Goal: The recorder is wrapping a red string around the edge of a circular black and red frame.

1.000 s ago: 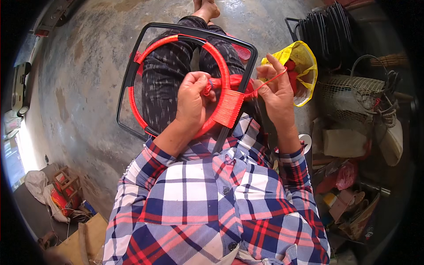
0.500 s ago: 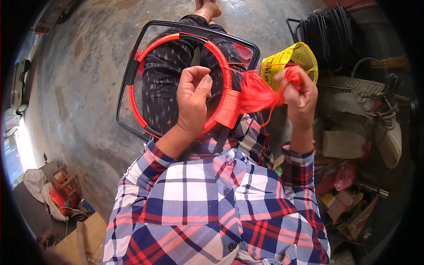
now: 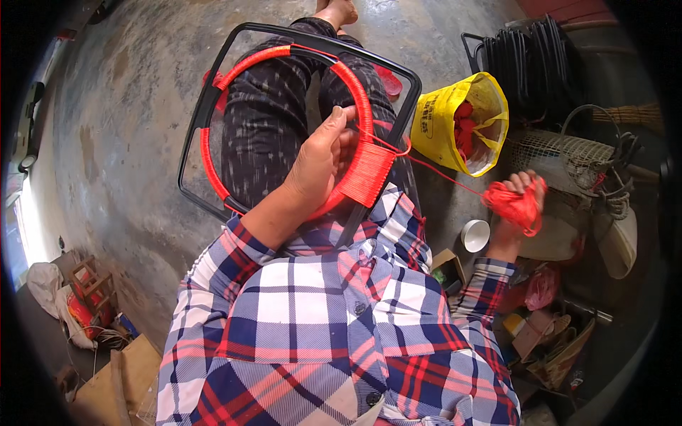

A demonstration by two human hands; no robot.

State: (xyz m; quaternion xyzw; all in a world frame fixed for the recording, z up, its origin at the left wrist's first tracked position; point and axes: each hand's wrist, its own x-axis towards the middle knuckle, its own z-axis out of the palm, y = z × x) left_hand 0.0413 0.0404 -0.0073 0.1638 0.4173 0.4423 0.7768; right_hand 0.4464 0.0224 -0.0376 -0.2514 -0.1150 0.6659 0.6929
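The red cord [image 3: 440,172] runs taut from the wrapped patch [image 3: 366,174] on the ring [image 3: 284,53] out to the bundle [image 3: 515,202] in my right hand [image 3: 522,195]; it looks thin, soft and light, so I judge it will slip loose unless kept under pull; best held as a gathered bundle, as I have it, fingers closed around the tangle, out to my right above the floor. The ring is wound in the same red cord and sits inside a black rectangular frame [image 3: 195,135] resting across my lap; both seem stiff and fairly light, the wound surface likely grippy, the bare black bar smoother; I would hold the ring right beside the newest wraps. My left hand [image 3: 320,160] does that, fingers curled over the ring and thumb pressed near the dense wraps, pinning them. Just beyond the frame stands a yellow bag [image 3: 433,121] with more red cord inside; a white cup [image 3: 474,234] sits on the concrete floor [image 3: 135,92] near my right wrist; a stack of black frames [image 3: 540,60] lies behind the bag.
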